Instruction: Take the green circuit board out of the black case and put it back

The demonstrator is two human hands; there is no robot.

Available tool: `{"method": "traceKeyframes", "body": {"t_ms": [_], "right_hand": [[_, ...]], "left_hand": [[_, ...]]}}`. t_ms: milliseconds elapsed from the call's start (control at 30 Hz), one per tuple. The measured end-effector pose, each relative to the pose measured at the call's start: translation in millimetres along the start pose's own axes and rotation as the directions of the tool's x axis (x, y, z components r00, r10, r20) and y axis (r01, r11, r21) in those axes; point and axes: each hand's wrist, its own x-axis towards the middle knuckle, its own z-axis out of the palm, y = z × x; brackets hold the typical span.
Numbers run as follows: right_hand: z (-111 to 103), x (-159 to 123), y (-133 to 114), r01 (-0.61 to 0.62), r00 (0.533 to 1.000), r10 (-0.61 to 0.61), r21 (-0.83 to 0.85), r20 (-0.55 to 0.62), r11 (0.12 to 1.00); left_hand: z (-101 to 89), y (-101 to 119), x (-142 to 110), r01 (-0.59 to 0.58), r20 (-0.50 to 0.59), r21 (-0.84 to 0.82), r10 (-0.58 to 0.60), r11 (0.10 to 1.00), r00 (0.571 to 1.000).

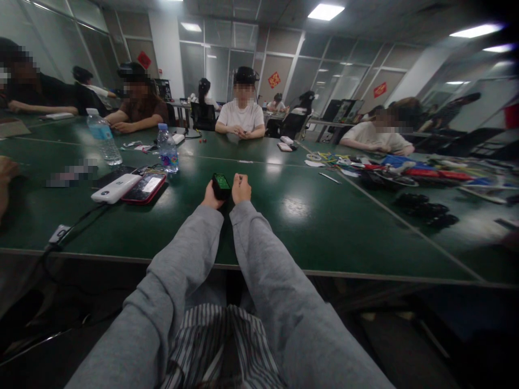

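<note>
My left hand (211, 198) is wrapped around a small black box (222, 193) with green showing on its top face, perhaps a circuit board. The box is held just above the green table (284, 237), its top tilted towards me. Close beside it on the right, my right hand (242, 190) is closed, thumb and fingers curled together. Whatever those fingers may hold is too small to make out. Both forearms, in grey sleeves, reach over the table's front edge.
Left of my hands are a red-cased phone (145, 188), a white power bank (117, 188) with a cable, and two water bottles (168, 150) (104, 138). On the right lie a pen-like stick (330, 178), tangled cables (340, 160) and black items (425, 209). People sit around the table.
</note>
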Motion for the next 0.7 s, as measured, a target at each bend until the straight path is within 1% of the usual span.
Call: {"method": "traceKeyframes", "body": {"t_ms": [100,200,267,367,433,500,600,700], "right_hand": [[2.7,9.7,9.8,-0.091,0.995,0.097,0.228,-0.016,0.969],[4.9,14.5,13.9,-0.140,0.988,0.152,0.343,-0.009,0.929],[5.7,14.3,12.5,-0.139,0.988,0.151,0.347,-0.008,0.928],[7.1,11.1,8.1,-0.113,0.994,0.111,0.292,0.023,0.950],[8.8,9.1,6.9,-0.123,0.992,0.109,0.262,0.068,0.957],[11.3,8.4,8.4,-0.155,0.985,0.130,0.263,0.110,0.952],[15.2,11.0,15.1,-0.191,0.978,0.157,0.283,0.139,0.940],[17.5,17.4,23.7,-0.204,0.975,0.161,0.322,0.156,0.924]], "left_hand": [[2.4,0.5,-0.4,0.004,-0.015,-0.013,-0.004,1.000,1.000],[2.3,-1.6,2.3,0.015,0.021,0.036,-0.016,0.999,1.000],[1.5,-3.5,4.7,0.028,0.052,0.084,-0.032,0.996,0.998],[1.3,-5.9,6.6,0.033,0.062,0.130,-0.042,0.991,0.997],[2.5,-6.7,6.0,0.029,0.048,0.137,-0.036,0.990,0.998],[4.4,-6.7,5.0,0.017,0.009,0.155,-0.018,0.988,1.000],[6.4,-6.1,5.4,-0.003,-0.050,0.195,0.013,0.981,0.999],[6.6,-6.6,8.9,-0.037,-0.047,0.238,0.049,0.970,0.998]]}}
